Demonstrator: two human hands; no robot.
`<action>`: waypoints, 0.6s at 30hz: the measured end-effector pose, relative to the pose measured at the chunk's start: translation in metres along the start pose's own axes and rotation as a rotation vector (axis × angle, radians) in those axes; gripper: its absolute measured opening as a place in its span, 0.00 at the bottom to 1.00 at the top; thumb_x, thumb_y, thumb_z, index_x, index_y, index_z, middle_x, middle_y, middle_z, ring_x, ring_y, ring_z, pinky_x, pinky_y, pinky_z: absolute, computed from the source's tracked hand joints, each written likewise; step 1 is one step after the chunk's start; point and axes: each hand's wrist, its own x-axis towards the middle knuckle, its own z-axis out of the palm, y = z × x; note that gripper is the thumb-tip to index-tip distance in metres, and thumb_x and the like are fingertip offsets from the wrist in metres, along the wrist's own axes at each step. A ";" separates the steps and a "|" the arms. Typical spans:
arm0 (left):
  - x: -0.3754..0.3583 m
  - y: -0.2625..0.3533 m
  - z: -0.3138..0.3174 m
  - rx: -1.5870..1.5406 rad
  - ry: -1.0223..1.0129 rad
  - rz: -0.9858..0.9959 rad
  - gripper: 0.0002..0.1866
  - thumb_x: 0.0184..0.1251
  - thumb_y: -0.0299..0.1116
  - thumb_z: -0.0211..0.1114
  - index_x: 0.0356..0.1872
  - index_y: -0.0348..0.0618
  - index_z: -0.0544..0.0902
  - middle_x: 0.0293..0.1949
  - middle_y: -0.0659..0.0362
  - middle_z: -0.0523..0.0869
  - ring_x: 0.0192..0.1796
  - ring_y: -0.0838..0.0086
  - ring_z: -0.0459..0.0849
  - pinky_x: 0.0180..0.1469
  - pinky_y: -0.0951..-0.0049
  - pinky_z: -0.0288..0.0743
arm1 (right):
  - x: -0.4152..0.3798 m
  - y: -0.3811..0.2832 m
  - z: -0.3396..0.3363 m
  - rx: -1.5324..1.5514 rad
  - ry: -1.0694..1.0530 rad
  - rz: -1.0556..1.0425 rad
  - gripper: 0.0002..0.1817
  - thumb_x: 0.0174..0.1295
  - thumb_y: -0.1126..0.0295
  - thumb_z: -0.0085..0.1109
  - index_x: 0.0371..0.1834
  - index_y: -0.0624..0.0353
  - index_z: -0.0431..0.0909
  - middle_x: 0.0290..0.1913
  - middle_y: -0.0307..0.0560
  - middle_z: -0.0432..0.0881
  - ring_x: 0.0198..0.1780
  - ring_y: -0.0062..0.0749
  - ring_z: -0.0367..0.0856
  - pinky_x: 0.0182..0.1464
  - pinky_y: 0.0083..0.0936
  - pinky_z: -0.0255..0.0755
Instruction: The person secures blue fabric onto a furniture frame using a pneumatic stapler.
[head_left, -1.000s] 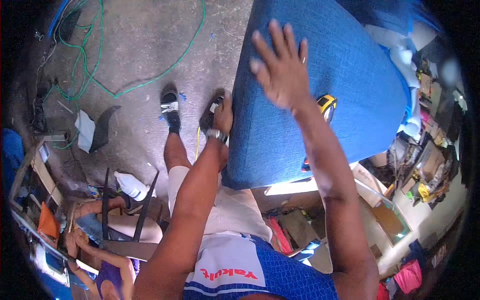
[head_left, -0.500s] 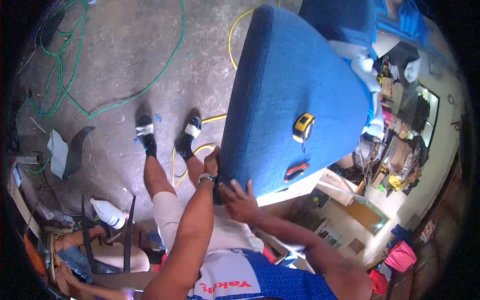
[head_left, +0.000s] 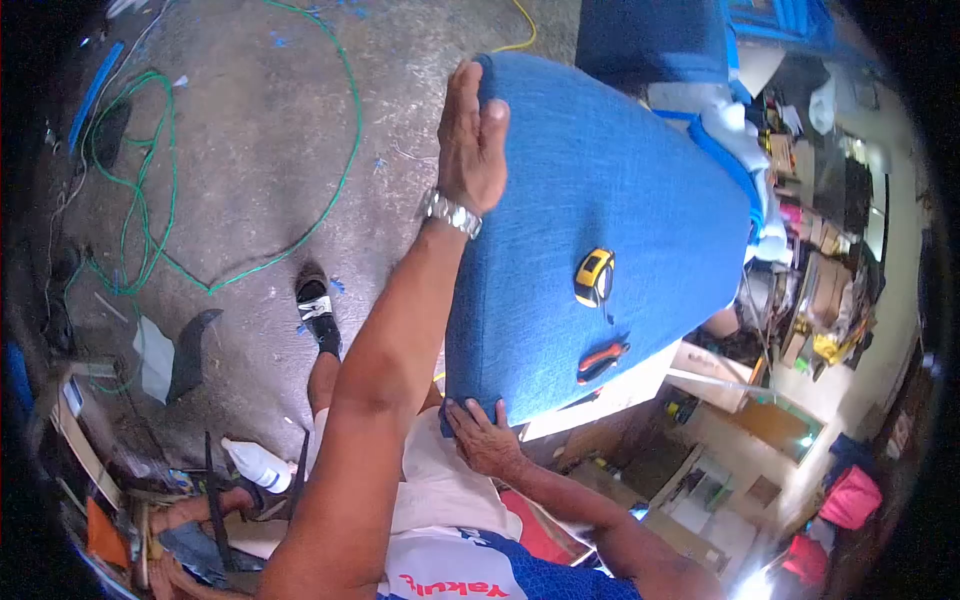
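A large blue fabric-covered cushioned piece (head_left: 560, 200) fills the centre of the head view. My left hand (head_left: 474, 150), with a metal watch on the wrist, lies along its far left edge, fingers stretched and thumb apart on the top. At the near left corner, my right hand (head_left: 487, 440) rests with spread fingers against the fabric. A yellow and black tape measure (head_left: 594, 278) lies on top of the cushioned piece. Closer to me on the same surface is a pair of red-handled pliers (head_left: 602, 362). Neither hand touches these tools.
A green hose or cord (head_left: 350, 150) loops over the concrete floor (head_left: 270, 130). Another blue upholstered piece (head_left: 650, 45) stands beyond. Shelves with mixed clutter (head_left: 825, 290) line the right. At lower left are a white bottle (head_left: 257, 465) and another person's arm (head_left: 190, 512).
My left hand has moved from the near left corner up along the edge to the far end. My right hand stays at the near corner. The view has shifted slightly.
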 end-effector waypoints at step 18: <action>-0.210 0.047 -0.358 1.008 -0.647 -1.038 0.26 0.77 0.54 0.55 0.32 0.42 0.87 0.28 0.47 0.88 0.31 0.51 0.87 0.36 0.52 0.76 | -0.049 0.030 0.029 1.052 0.945 0.773 0.17 0.64 0.74 0.57 0.56 0.61 0.80 0.52 0.55 0.84 0.56 0.48 0.81 0.59 0.36 0.74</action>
